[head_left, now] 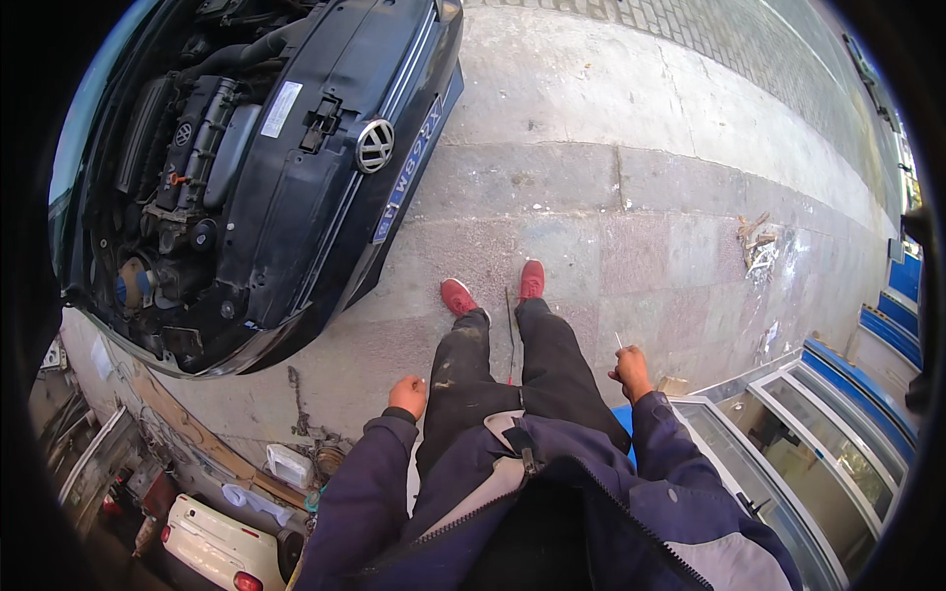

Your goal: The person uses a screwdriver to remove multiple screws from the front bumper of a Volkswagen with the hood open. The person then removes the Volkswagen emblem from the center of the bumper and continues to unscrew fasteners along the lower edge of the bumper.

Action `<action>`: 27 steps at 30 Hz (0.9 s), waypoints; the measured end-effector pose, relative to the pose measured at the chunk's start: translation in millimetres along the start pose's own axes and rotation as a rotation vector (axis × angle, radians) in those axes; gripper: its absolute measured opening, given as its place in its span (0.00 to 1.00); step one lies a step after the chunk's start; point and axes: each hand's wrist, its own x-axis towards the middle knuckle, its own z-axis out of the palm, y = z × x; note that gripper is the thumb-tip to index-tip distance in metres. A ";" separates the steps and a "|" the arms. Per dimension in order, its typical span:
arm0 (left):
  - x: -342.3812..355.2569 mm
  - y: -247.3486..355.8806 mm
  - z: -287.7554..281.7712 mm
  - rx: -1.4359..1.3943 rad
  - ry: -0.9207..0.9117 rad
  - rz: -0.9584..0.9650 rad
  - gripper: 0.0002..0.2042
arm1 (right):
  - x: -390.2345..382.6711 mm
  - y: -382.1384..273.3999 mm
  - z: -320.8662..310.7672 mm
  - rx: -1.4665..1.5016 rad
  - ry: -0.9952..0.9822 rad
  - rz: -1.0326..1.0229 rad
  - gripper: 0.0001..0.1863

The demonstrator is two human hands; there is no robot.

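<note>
The right hand (632, 372) pinches a thin white cigarette (619, 341), which sticks out ahead of the grip. The left hand (408, 396), curled into a loose fist, is near the trousers (463, 360).

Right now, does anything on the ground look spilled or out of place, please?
Yes: loose brown and white scraps lie on the paving, ahead and right of the right hand. They look odd because they sit scattered there like litter; I cannot tell what they are.

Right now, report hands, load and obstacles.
Left hand curled, nothing visible in it. Right hand holding thin white stick. Dark car, engine exposed, stands ahead-left.
</note>
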 end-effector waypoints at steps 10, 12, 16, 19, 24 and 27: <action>64.4 101.8 114.0 0.277 0.277 0.061 0.11 | 259.9 28.7 66.9 0.006 0.080 -0.057 0.12; 71.7 118.3 132.8 0.400 0.363 0.089 0.09 | 326.5 40.9 83.9 0.104 0.134 -0.060 0.14; 86.3 125.1 128.8 0.385 0.357 0.160 0.06 | 450.0 60.6 126.2 0.194 0.114 -0.058 0.15; 97.8 126.6 125.2 0.393 0.375 0.171 0.05 | 519.0 77.1 163.3 0.289 0.118 -0.001 0.17; 110.5 138.4 123.8 0.467 0.394 0.124 0.06 | 579.8 104.7 207.4 0.061 0.220 -0.024 0.16; 118.4 142.1 122.2 0.496 0.412 0.138 0.06 | 594.8 112.6 218.9 -0.248 0.353 -0.103 0.17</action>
